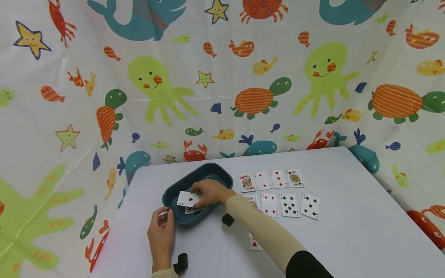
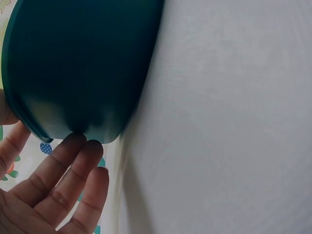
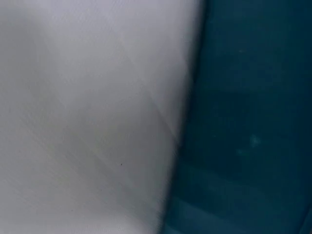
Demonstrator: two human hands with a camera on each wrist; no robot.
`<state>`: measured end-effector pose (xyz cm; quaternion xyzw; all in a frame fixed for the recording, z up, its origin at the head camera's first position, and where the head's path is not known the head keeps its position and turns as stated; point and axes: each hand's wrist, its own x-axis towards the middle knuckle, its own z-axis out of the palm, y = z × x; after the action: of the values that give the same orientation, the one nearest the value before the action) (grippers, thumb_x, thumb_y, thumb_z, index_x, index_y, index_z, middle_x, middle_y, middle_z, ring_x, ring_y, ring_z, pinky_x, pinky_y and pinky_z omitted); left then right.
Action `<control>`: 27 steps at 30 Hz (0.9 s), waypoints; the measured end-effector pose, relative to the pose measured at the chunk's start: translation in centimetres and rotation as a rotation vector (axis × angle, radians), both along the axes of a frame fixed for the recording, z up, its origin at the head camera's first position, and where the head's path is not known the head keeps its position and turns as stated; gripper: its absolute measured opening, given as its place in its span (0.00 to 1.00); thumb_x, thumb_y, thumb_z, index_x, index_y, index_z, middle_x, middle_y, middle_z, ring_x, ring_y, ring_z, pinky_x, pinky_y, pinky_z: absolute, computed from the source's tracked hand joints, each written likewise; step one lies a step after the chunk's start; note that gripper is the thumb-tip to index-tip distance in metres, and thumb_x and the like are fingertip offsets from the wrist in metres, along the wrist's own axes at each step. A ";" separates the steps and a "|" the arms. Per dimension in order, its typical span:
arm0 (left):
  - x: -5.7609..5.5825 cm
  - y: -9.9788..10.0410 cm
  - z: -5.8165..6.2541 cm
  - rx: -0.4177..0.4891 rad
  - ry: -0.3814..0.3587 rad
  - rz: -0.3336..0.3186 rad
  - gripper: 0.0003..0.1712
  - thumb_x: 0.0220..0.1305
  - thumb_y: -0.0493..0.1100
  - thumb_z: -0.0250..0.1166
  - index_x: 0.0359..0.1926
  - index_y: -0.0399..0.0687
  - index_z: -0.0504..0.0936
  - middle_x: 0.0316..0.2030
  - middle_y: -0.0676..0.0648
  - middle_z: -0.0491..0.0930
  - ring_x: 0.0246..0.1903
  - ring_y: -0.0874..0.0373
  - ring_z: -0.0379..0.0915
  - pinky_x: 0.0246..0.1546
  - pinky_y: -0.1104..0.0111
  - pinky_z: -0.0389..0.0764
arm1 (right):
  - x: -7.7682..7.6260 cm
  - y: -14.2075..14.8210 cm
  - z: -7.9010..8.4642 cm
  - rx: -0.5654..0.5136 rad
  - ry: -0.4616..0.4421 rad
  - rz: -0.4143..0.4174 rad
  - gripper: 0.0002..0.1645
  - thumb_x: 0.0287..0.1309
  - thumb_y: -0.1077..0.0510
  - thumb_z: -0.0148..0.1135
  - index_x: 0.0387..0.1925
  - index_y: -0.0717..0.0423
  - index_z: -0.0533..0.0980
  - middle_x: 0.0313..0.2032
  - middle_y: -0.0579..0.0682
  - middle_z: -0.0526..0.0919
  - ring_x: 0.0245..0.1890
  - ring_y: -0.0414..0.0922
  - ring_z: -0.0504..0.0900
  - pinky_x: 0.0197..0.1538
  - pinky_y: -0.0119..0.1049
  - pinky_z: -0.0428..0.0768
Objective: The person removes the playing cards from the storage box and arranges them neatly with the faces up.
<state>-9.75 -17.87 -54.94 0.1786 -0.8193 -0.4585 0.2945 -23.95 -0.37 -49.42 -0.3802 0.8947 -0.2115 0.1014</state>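
A dark teal tub point(image 1: 189, 221) sits on the white table at the left. My left hand point(image 1: 161, 234) grips its near left end, thumb at the rim and fingertips against the outer wall point(image 2: 83, 63). Over the tub, my right hand point(image 1: 211, 192) pinches a playing card point(image 1: 187, 199), a club, face up. Below that card another playing card point(image 1: 192, 210) shows inside the tub, partly covered. The right wrist view takes in only the tub's side point(image 3: 248, 97) and the white cloth, without the hand.
Two rows of face-up cards lie right of the tub, including a king point(image 1: 295, 178) and a spade card point(image 1: 310, 206). My right sleeve point(image 1: 264, 227) overlaps a face card point(image 1: 252, 200) and a heart card point(image 1: 255, 244). A sea-animal printed curtain point(image 1: 208, 116) hangs behind the table.
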 end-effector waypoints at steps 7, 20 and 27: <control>0.1 0.0 0.1 -0.002 0.007 0.001 0.13 0.72 0.44 0.64 0.53 0.43 0.81 0.41 0.37 0.88 0.39 0.45 0.86 0.35 0.92 0.69 | 0.4 0.5 0.6 -0.143 -0.075 -0.012 0.33 0.52 0.43 0.78 0.58 0.47 0.79 0.51 0.40 0.85 0.49 0.34 0.81 0.56 0.29 0.78; 0.1 0.2 0.0 -0.003 0.002 -0.009 0.14 0.73 0.44 0.63 0.54 0.42 0.80 0.42 0.35 0.87 0.40 0.42 0.86 0.35 0.93 0.67 | 1.5 2.4 1.4 -0.355 -0.122 -0.054 0.35 0.51 0.47 0.80 0.60 0.50 0.79 0.51 0.45 0.85 0.50 0.37 0.81 0.54 0.32 0.81; 0.0 0.0 -0.1 -0.009 0.001 0.004 0.14 0.72 0.44 0.63 0.53 0.43 0.81 0.40 0.37 0.88 0.34 0.63 0.82 0.34 0.91 0.69 | 1.9 4.1 1.9 -0.492 -0.129 -0.023 0.34 0.51 0.50 0.80 0.60 0.55 0.79 0.51 0.48 0.85 0.49 0.40 0.83 0.53 0.41 0.84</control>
<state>-9.71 -17.83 -55.03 0.1787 -0.8208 -0.4543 0.2966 -22.06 3.68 -47.55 -0.3689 0.8123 -0.4476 0.0603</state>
